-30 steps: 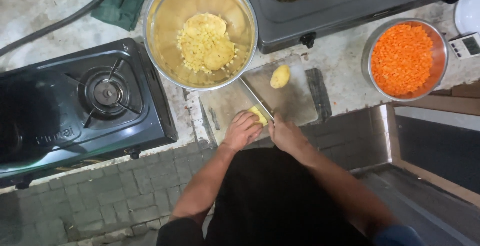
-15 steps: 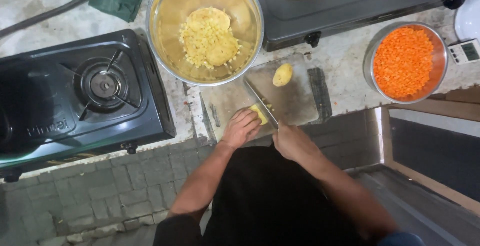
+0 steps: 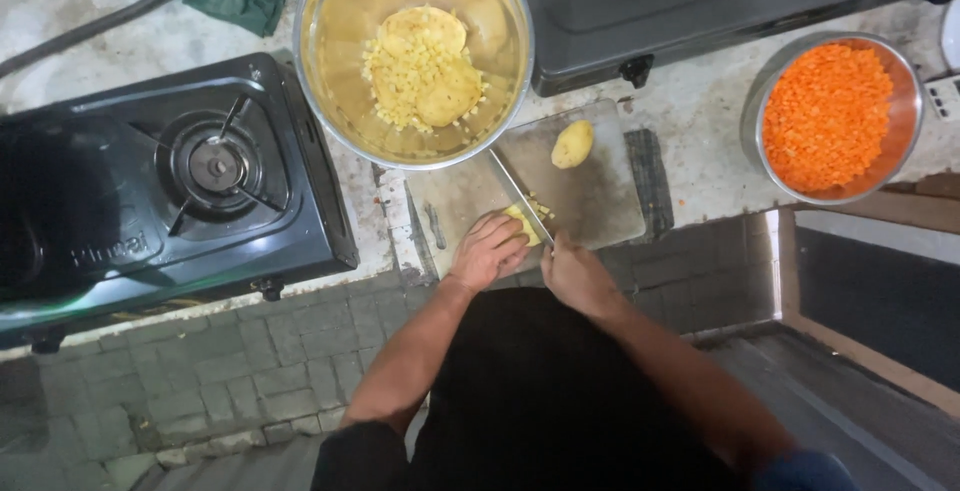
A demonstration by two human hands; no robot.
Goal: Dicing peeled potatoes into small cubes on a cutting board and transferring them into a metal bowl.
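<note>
On the cutting board (image 3: 600, 201), left hand (image 3: 488, 251) pins potato (image 3: 522, 221); right hand (image 3: 575, 276) grips knife (image 3: 520, 196).

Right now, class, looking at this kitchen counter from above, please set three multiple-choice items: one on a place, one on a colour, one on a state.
1. Where does the whole peeled yellow potato lie?
A. on the grey cutting board
B. in the steel bowl
C. on the stove

2. What colour is the diced food in the small round steel bowl at right?
A. green
B. orange
C. white

3. What is the right hand doing?
A. resting empty
B. lifting a bowl
C. gripping a long knife

Answers: 1 A, it sits alone on the board; 2 B, the heap is orange; 3 C, the blade meets the potato piece under the left hand.
</note>
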